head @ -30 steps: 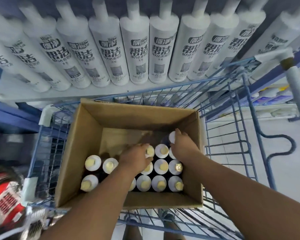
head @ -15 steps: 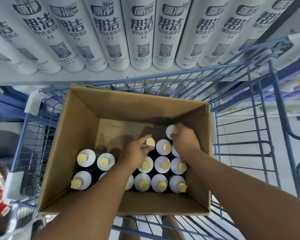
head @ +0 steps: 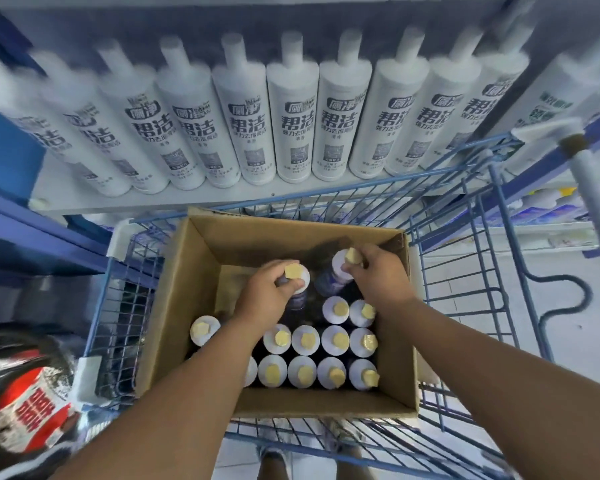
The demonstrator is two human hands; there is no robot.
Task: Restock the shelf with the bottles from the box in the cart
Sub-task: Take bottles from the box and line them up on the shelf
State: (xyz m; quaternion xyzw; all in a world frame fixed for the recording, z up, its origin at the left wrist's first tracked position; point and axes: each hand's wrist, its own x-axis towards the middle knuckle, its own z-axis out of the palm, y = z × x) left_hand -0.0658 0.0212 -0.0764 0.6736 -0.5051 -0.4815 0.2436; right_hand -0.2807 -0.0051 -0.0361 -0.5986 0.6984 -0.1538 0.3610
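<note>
An open cardboard box (head: 174, 306) sits in a blue wire cart (head: 465, 306). Several white bottles with yellow caps (head: 305, 341) stand packed in its near half. My left hand (head: 267, 292) is shut on the neck of one bottle (head: 295, 273), raised above the others. My right hand (head: 374, 271) grips a second bottle (head: 343, 261) near the box's far right corner, also raised. Above the cart, a white shelf (head: 63, 192) carries a row of tall white bottles (head: 295, 123) with dark printed labels.
The cart's rim (head: 326, 195) runs just below the shelf edge. A red and white package (head: 32, 410) lies at the lower left outside the cart. A grey pole (head: 596, 188) rises at the right. Blue shelf framing (head: 21, 216) stands to the left.
Both hands have closed on bottle necks and lifted their bottles up out of the packed rows. The camera has tilted so more of the shelf row shows.
</note>
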